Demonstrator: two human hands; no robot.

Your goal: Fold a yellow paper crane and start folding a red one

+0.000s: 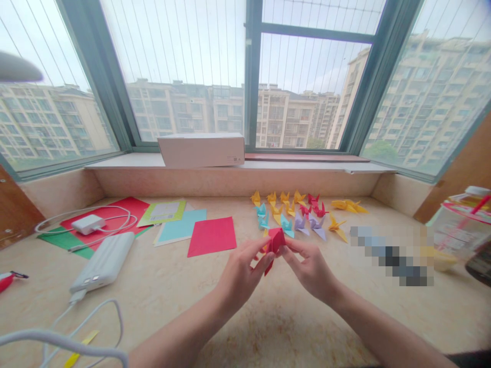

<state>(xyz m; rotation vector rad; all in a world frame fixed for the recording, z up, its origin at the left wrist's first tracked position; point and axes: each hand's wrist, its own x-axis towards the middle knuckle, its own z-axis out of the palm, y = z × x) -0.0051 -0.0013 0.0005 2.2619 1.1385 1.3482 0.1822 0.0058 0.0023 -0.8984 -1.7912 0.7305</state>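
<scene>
A piece of red folded paper [276,241] is pinched between my left hand [245,271] and my right hand [310,268], its lower point sticking out below the fingers. Both hands grip it at the fingertips, and part of it is hidden by them. Just beyond my hands stand several small origami cranes [291,212] in yellow, teal, red and lilac, arranged in loose rows. A flat red paper square [211,236] lies to the left of them, close to my left hand but apart from it.
Coloured paper sheets [180,226] lie at the left, beside a white power bank [103,261], a white charger [88,224] and white cables [80,327]. A pixelated patch [391,255] hides something at the right. A plastic jar [460,225] stands at the right edge, and a white box [201,150] sits on the window sill.
</scene>
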